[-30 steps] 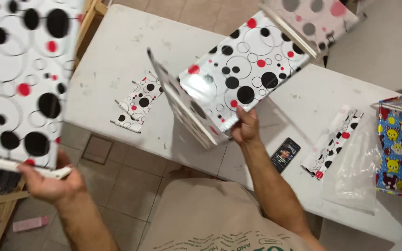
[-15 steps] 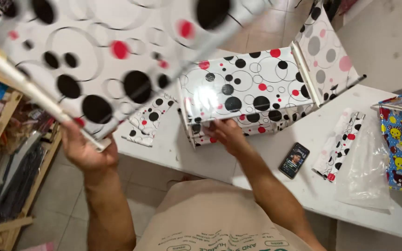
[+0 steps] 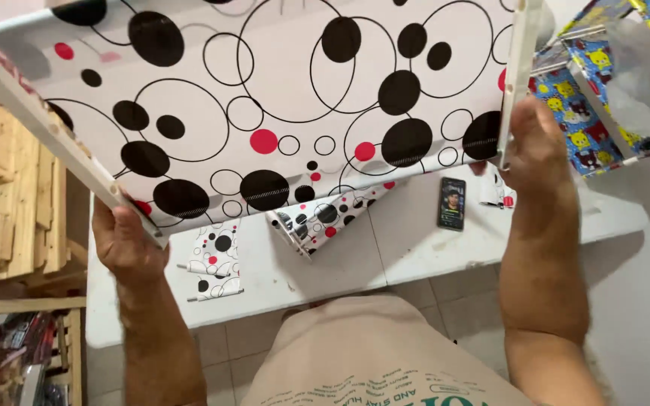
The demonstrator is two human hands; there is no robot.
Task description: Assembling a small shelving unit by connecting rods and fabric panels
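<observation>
Both hands, left hand (image 3: 126, 244) and right hand (image 3: 539, 146), apparently grip a raised dotted panel (image 3: 280, 98).

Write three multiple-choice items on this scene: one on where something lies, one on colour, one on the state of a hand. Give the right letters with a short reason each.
1. Where does the phone lie?
A. on the white table
B. on the wooden shelf
C. in the left hand

2. What colours are the spots on the big panel held up in front?
A. blue and yellow
B. black and red
C. green and white

3. What is the left hand doing?
A. resting flat on the table
B. hanging open and holding nothing
C. gripping the panel's white edge bar

Answers:
1 A, the phone lies flat on the table top beyond the right hand.
2 B, black and red dots with thin black rings cover its white surface.
3 C, its fingers close round the bar at the panel's lower left edge.
</observation>
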